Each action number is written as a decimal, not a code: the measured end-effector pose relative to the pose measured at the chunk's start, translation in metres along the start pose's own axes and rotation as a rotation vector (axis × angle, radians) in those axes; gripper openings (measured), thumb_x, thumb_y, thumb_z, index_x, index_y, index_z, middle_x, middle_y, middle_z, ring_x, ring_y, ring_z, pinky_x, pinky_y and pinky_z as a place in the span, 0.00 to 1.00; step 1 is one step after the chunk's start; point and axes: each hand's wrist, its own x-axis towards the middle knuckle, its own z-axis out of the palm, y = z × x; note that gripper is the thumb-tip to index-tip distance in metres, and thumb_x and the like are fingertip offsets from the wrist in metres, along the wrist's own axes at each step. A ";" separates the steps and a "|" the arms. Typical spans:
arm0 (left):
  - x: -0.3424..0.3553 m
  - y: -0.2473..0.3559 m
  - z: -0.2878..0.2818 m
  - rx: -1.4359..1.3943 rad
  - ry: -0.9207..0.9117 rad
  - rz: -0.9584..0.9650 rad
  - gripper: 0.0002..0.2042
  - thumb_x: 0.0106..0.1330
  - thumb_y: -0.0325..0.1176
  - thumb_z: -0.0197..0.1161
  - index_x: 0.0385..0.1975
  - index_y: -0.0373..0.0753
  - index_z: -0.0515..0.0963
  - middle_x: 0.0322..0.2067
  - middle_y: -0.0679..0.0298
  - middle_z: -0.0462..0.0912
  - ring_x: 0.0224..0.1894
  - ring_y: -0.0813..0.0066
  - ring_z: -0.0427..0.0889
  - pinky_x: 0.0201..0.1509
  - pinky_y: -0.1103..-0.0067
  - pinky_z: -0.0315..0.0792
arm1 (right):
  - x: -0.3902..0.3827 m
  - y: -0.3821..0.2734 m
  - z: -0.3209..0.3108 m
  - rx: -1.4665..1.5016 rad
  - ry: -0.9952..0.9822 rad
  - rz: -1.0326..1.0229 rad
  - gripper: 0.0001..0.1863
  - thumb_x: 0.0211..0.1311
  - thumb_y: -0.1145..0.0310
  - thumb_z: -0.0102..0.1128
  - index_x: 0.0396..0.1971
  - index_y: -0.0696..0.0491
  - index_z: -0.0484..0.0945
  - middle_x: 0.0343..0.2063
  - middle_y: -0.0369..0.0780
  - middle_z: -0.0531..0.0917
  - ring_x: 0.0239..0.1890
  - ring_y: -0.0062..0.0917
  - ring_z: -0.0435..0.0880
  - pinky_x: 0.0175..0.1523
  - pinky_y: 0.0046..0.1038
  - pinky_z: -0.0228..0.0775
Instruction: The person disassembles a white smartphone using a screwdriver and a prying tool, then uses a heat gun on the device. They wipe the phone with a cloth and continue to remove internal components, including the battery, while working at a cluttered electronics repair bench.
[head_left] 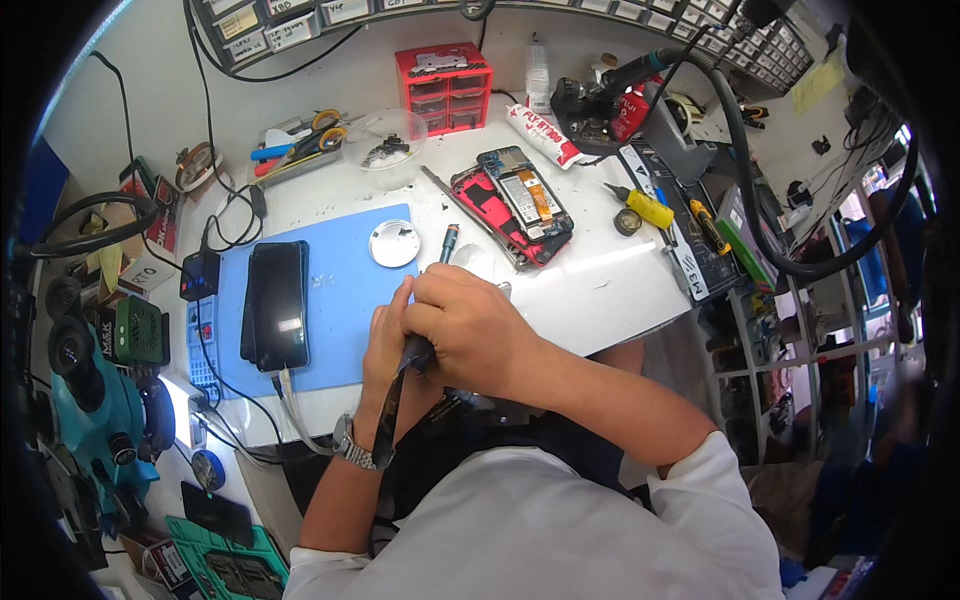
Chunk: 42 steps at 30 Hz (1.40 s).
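My left hand (384,345) and my right hand (468,322) are pressed together, both closed, above the near edge of the white table. A long thin black piece (392,412), perhaps a panel seen edge-on, runs from between them down past my left wrist; its kind is not clear. My fingers hide its upper end. Just beyond my knuckles lies a teal-handled screwdriver (449,243). A round metal lid (395,243) rests on the blue mat (345,290) near my left hand. Farther off, an opened phone (525,195) with its battery showing lies on a red-lined case part (480,195).
Dark phones (277,305) lie stacked at the mat's left, with a white cable (300,420) plugged in. A teal microscope (95,400) stands far left. At the back are a tool tray (300,150), a clear bowl (385,165) and red drawers (445,88). A black hose (745,180) arches at right.
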 end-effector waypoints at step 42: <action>-0.004 0.025 -0.032 -1.012 0.400 -0.597 0.35 0.64 0.14 0.83 0.71 0.32 0.75 0.59 0.56 0.89 0.60 0.69 0.90 0.67 0.70 0.86 | -0.100 0.060 -0.105 -0.022 0.260 0.921 0.31 0.54 0.72 0.90 0.57 0.58 0.85 0.44 0.44 0.89 0.46 0.33 0.89 0.51 0.38 0.83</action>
